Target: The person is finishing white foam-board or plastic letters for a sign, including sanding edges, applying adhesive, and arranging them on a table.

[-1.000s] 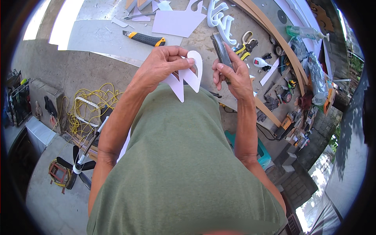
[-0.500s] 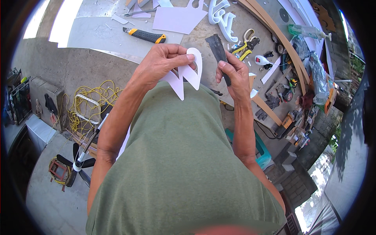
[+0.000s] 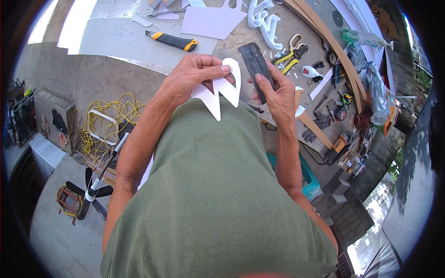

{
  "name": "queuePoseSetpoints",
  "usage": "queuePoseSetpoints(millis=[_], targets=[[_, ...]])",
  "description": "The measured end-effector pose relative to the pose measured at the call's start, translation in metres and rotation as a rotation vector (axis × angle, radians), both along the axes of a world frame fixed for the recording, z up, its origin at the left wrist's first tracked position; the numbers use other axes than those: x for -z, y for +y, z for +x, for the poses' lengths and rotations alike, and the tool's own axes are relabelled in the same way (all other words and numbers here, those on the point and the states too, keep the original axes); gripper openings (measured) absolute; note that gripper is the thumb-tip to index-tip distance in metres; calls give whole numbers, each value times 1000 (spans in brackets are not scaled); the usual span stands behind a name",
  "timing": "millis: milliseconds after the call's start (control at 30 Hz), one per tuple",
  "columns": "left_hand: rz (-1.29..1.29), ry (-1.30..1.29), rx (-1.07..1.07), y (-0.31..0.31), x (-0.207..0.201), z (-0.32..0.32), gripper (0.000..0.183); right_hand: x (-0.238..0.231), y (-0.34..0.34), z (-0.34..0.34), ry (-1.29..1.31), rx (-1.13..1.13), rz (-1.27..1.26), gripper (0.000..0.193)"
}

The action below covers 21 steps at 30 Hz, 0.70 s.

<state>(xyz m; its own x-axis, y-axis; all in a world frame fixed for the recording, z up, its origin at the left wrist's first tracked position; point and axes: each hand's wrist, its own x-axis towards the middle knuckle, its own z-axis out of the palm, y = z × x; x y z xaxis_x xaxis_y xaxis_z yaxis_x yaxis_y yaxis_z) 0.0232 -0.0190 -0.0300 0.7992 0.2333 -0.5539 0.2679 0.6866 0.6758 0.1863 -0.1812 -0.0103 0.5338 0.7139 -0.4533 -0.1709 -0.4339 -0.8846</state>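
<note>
Between the thumb and fingers of my left hand is a white cut-out letter piece, flat, with a rounded top and two pointed ends hanging down. My right hand grips a dark, worn flat strip, perhaps a sanding block, its broad face turned toward me and its upper end free. A small gap separates the strip from the white piece. Beyond my left hand a yellow and black utility knife lies on a grey sheet. Yellow-handled snips lie past my right hand.
White raised letters and a pale cut sheet lie at the far side of the table. A small white glue bottle and long brown strips are at right. Tangled yellow cord and a fan stand at left.
The dark strip has turned in my right hand, showing its broad face more, and sits slightly further left. The white piece has shifted slightly, still in my left hand.
</note>
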Motion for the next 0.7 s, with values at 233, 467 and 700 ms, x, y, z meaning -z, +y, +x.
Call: queuePoseSetpoints(millis=[233, 467, 700], targets=[[112, 22, 20, 0, -12, 6, 23, -18, 8, -2, -474, -212, -52, 38], [169, 14, 54, 4, -14, 11, 25, -28, 20, -1, -448, -398, 208, 41], [133, 19, -3, 2, -16, 15, 23, -26, 28, 1, -406, -450, 150, 43]])
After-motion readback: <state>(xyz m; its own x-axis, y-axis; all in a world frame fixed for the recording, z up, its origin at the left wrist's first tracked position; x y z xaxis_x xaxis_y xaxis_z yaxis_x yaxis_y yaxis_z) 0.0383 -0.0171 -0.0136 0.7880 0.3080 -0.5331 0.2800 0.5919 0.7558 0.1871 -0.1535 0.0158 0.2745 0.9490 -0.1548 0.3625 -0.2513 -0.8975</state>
